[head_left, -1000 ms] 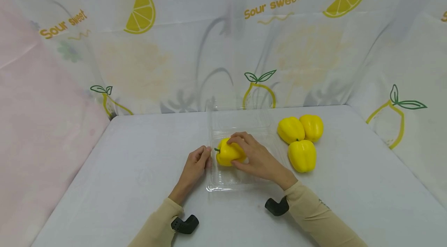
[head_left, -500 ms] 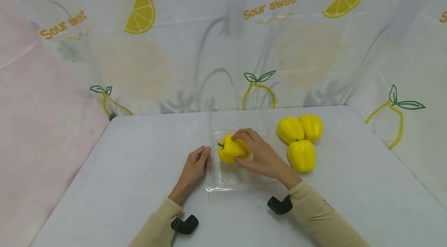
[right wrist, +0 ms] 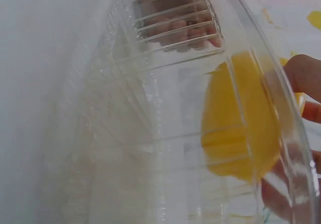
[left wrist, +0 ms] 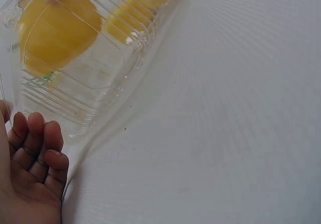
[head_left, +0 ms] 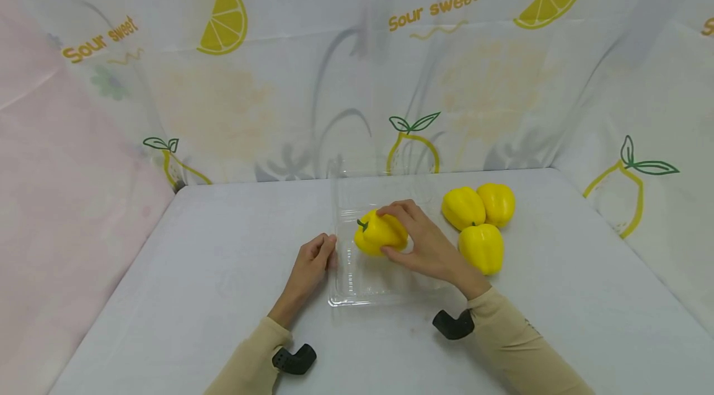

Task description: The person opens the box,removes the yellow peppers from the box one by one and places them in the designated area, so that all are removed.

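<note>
A yellow bell pepper [head_left: 377, 235] with a green stem is in my right hand [head_left: 426, 246], thumb on its near side and fingers over its far side. It is over the base of a clear plastic clamshell container [head_left: 357, 286]; whether it touches the bottom I cannot tell. Through the clear wall, the right wrist view shows the pepper [right wrist: 241, 118] and my fingertips. My left hand [head_left: 315, 255] is at the container's left edge, fingers curled, pinching the rim. In the left wrist view those curled fingers [left wrist: 37, 143] lie against the container's ridged side [left wrist: 60, 101].
Three more yellow bell peppers [head_left: 482, 249] sit close together on the white table [head_left: 234, 246], right of the container. The container's raised clear lid [head_left: 385, 187] stands at its far side. A printed cloth backdrop [head_left: 301, 91] rises behind the table.
My right hand has moved the pepper right and away from me, and its stem end has tilted upward. The left hand and container have stayed put.
</note>
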Motion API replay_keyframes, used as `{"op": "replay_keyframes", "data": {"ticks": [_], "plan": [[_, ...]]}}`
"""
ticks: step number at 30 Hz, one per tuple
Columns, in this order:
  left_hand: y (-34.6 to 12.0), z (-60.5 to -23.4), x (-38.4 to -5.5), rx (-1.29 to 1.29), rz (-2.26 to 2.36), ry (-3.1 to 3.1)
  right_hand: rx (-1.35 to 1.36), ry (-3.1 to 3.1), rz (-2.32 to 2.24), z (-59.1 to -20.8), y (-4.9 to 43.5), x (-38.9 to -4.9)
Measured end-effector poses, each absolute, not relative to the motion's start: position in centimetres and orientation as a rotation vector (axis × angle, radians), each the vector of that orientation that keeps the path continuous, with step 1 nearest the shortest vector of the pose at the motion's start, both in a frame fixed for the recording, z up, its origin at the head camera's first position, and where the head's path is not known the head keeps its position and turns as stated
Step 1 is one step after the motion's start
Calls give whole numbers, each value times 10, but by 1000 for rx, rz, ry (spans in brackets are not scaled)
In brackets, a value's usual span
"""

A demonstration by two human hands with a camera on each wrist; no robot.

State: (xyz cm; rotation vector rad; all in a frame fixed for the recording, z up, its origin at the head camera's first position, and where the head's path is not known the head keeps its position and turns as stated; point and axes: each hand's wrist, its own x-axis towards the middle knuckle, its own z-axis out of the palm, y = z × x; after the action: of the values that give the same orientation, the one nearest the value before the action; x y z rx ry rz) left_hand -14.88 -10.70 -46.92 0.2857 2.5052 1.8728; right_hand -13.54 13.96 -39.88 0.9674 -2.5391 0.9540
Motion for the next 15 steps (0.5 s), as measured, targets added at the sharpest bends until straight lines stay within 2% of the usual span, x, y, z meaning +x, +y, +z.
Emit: {"op": "replay_keyframes", "data": {"ticks": [15], "plan": [[-106,-472,-150,306,1909,2514,891,-2586,985,-389,158,-138]]}}
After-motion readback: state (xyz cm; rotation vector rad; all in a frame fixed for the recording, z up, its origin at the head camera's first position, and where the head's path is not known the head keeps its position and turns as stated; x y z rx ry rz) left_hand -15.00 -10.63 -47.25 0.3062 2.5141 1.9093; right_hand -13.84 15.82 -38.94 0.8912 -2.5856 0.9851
